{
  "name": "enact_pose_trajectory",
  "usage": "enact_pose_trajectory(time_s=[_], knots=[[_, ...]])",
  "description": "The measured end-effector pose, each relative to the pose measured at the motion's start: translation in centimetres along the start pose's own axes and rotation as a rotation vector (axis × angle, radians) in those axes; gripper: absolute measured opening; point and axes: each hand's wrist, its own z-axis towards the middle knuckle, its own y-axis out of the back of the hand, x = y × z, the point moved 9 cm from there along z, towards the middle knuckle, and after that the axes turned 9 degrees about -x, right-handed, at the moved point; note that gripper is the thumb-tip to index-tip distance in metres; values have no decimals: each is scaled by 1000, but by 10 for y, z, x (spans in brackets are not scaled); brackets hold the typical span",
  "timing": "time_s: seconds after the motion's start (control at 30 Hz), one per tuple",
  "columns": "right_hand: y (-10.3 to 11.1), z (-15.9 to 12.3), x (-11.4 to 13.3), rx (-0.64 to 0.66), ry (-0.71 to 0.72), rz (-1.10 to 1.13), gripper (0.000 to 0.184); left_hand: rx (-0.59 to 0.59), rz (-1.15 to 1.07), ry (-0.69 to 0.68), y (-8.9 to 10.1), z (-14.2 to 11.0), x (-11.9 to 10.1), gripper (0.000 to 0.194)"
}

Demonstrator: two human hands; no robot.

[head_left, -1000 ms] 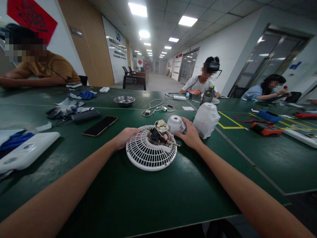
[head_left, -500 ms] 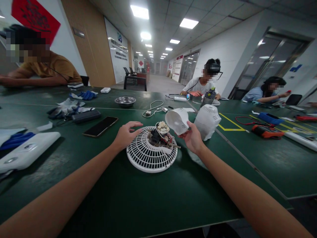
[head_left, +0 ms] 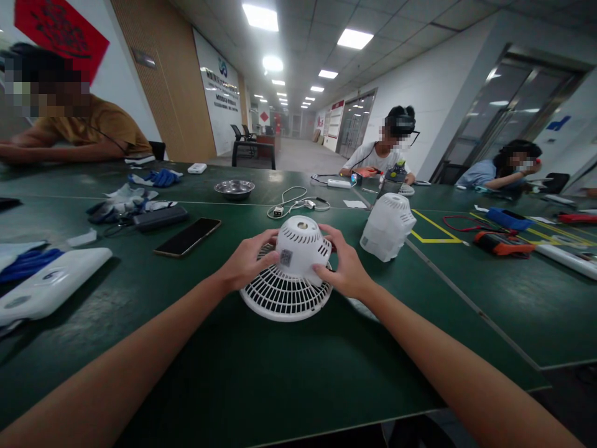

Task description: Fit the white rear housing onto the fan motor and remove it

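Observation:
A white fan motor cover with slots and a small printed label sits over the middle of the round white fan grille. It hides the motor beneath it. My left hand holds the cover's left side, fingers behind and thumb in front. On the opposite side, my right hand grips the cover with its thumb at the lower front edge. The grille lies on the green table. To the right stands another white plastic housing, apart from both hands.
A phone, a dark case and a white device lie at the left. A metal bowl and a white cable are farther back. An orange multimeter is at the right. Several people sit around the table.
My right hand has brought the motor cover left and turned it over the motor on the grille. My left hand has moved right and taken hold of the cover too.

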Motion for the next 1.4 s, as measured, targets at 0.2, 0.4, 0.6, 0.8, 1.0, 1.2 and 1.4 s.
enact_pose_trajectory(time_s=[0.2, 0.4, 0.6, 0.8, 1.0, 1.2, 1.4], knots=[[-1, -1, 0, 57, -9, 93, 77, 59, 248, -64, -5, 3, 10, 62], [-5, -4, 4, 103, -24, 79, 86, 132, 239, -116, -12, 3, 5, 59], [-6, -2, 2, 114, 81, -40, 94, 149, 257, -141, -13, 2, 2, 55], [-7, 0, 0, 162, 166, -124, 101, 168, 297, -124, -13, 1, 4, 61], [-7, 0, 3, 149, 205, -170, 101, 186, 300, -103, -15, 0, 6, 62], [-6, -1, 4, 125, 208, -172, 101, 170, 304, -119, -15, -1, 6, 64], [-4, -2, 6, 53, 158, -124, 94, 162, 267, -164, -13, -2, 4, 63]])
